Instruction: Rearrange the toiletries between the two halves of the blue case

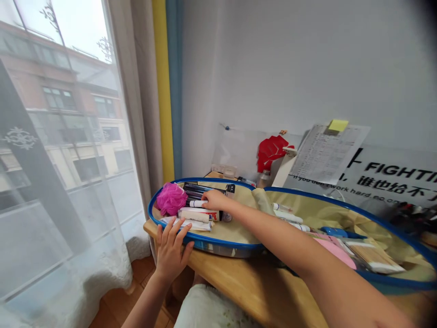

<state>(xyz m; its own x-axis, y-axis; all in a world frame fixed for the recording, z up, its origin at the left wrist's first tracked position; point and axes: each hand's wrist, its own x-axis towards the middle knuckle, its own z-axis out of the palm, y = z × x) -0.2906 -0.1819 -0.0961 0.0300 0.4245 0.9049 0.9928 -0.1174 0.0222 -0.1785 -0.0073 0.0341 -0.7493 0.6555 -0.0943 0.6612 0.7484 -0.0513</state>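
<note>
My left hand (170, 250) rests against the near rim of a blue-rimmed oval tray (235, 246) with a tan lining, fingers spread over the edge. My right hand (214, 199) reaches across into that tray and pinches a small white tube (197, 203) lying among dark tubes and white boxes. A pink bath pouf (170, 198) sits at the tray's left end. My right forearm crosses a second blue-rimmed tray (392, 278) holding tubes, a pink item and a wooden brush.
Both trays stand on a wooden desk (239, 282) beside a curtained window (61, 150). Against the wall lean a printed sheet with a yellow sticky note (337, 125), a red ornament (271, 151) and a sign with black lettering (396, 175).
</note>
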